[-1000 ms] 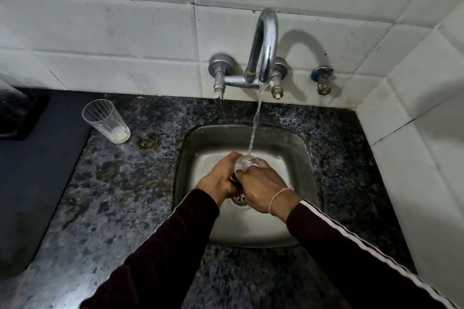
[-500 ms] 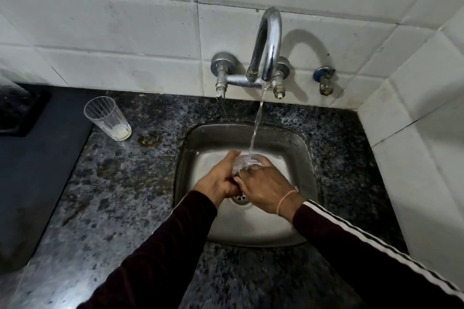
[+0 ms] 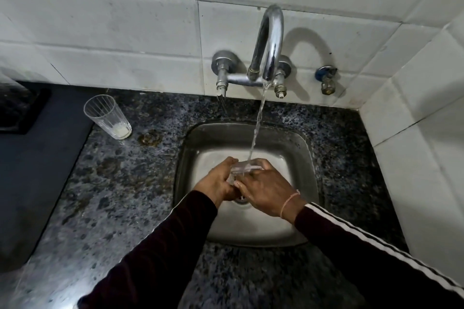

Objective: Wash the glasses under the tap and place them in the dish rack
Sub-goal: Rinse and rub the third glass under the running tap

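Note:
Over the steel sink [image 3: 305,158] both my hands hold a clear glass [image 3: 244,167] under the running water from the chrome tap [image 3: 270,42]. My left hand [image 3: 217,182] grips the glass from the left. My right hand [image 3: 263,188] wraps round it from the right, fingers curled over its side. Most of the glass is hidden between the hands. A second ribbed glass [image 3: 108,116] with a white residue at its bottom stands upright on the granite counter [image 3: 113,183], left of the sink.
White tiled walls close in behind and on the right. A dark mat or tray [image 3: 30,170] covers the counter's left part. A small valve [image 3: 326,80] sticks out of the wall right of the tap. No dish rack is in view.
The hands have stayed under the stream and shifted slightly on the glass; the view has tilted a little. The second glass has not moved.

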